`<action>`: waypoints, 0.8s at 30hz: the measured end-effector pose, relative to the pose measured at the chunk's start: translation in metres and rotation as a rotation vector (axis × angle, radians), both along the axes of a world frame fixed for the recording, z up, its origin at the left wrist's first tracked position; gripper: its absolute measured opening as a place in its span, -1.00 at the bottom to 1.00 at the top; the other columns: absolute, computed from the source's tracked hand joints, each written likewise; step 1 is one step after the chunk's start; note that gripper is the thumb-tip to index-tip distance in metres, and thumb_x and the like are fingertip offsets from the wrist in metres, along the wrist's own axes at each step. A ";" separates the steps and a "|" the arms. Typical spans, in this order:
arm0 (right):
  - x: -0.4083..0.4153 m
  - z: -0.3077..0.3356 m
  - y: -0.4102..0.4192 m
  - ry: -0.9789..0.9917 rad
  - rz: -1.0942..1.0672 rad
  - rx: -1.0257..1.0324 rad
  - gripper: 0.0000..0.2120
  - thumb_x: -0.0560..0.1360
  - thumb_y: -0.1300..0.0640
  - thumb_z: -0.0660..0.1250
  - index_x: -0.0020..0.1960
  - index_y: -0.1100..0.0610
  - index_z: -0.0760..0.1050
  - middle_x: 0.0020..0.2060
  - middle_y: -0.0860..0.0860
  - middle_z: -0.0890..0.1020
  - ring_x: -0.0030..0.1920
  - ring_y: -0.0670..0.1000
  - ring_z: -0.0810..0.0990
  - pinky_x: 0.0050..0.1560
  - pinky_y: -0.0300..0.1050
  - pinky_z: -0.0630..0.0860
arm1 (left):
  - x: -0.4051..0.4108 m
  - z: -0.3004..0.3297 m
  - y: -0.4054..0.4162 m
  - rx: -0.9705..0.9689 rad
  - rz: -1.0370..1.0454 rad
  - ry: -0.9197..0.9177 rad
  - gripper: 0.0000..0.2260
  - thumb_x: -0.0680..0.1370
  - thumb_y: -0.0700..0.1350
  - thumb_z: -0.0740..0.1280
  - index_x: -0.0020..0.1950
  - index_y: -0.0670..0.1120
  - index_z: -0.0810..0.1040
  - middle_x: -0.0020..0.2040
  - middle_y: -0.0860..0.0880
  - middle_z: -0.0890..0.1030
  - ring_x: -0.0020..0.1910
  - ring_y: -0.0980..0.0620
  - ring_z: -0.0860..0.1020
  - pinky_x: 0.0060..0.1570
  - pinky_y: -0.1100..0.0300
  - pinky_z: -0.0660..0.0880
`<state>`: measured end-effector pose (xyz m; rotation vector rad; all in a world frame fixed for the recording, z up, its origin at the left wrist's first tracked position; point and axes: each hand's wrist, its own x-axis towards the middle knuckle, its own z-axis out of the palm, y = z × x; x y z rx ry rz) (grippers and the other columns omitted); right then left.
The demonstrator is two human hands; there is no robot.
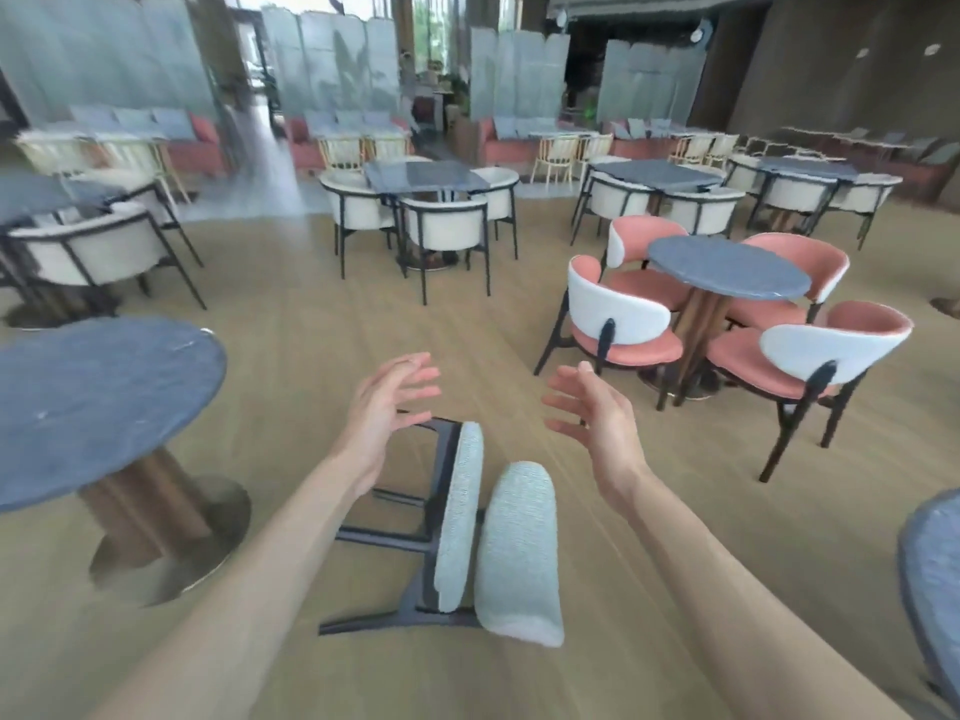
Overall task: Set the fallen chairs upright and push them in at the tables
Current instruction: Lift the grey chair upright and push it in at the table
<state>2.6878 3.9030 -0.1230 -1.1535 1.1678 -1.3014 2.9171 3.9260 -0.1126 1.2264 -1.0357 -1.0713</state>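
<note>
Pale grey-green chair: the fallen chair [498,543] lies on its side on the wooden floor [291,324], directly below and between both forearms, seat and backrest pads edge-up, dark legs pointing to the left
Long axis: it runs away from the person, roughly in line with the gaze, so one hand falls on each flank
Left hand [387,407]: fingers spread wide and straight, holding nothing, hovering over the dark leg frame at the chair's far end; whether a fingertip touches the frame I cannot tell
Right hand [592,413]: equally wide, palm turned inward, empty, above bare floor just to the right of the pads
Nearer hand: the left looks closer to the chair, judged from its overlap with the frame
Next move, as I judge it: both hands must drop and take hold, then roll the chair towards its legs, leftward
Nearest table: a round dark-topped table [98,402] on a metal pedestal stands near on the left, the likely place to push in
Farther off: pink and white chairs [623,324] stand upright round another round table [727,272]; cream chairs and square tables stand beyond
</note>
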 end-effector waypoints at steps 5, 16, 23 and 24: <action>0.062 -0.006 -0.045 -0.001 0.160 0.026 -0.63 0.66 -0.06 0.14 0.25 0.16 0.55 0.14 0.05 0.66 0.14 0.02 0.65 0.12 0.03 0.61 | 0.055 -0.016 0.001 0.031 0.177 0.008 -0.72 0.65 -0.05 0.22 0.30 -0.10 0.57 0.17 -0.09 0.67 0.16 -0.09 0.63 0.18 -0.09 0.56; 0.054 -0.026 -0.185 0.026 0.358 0.130 -0.65 0.65 -0.04 0.18 0.23 0.16 0.55 0.16 0.06 0.66 0.15 0.03 0.65 0.19 0.06 0.58 | 0.064 -0.060 -0.093 0.106 0.430 0.035 -0.77 0.63 -0.12 0.24 0.23 -0.09 0.60 0.12 -0.08 0.69 0.10 -0.08 0.66 0.18 -0.15 0.55; 0.033 -0.046 -0.293 0.072 0.397 0.212 -0.65 0.66 -0.05 0.15 0.20 0.17 0.56 0.15 0.10 0.66 0.12 0.06 0.66 0.14 0.08 0.61 | 0.028 -0.074 -0.197 0.115 0.512 0.137 -0.79 0.62 -0.17 0.24 0.19 -0.15 0.60 0.10 -0.19 0.68 0.02 -0.12 0.67 0.08 -0.05 0.59; 0.032 -0.050 -0.309 0.081 0.406 0.220 -0.65 0.65 -0.05 0.16 0.20 0.17 0.56 0.14 0.11 0.66 0.11 0.06 0.67 0.10 0.05 0.62 | 0.027 -0.078 -0.212 0.121 0.515 0.153 -0.79 0.62 -0.17 0.24 0.18 -0.15 0.60 0.11 -0.20 0.67 0.04 -0.15 0.66 0.10 -0.08 0.58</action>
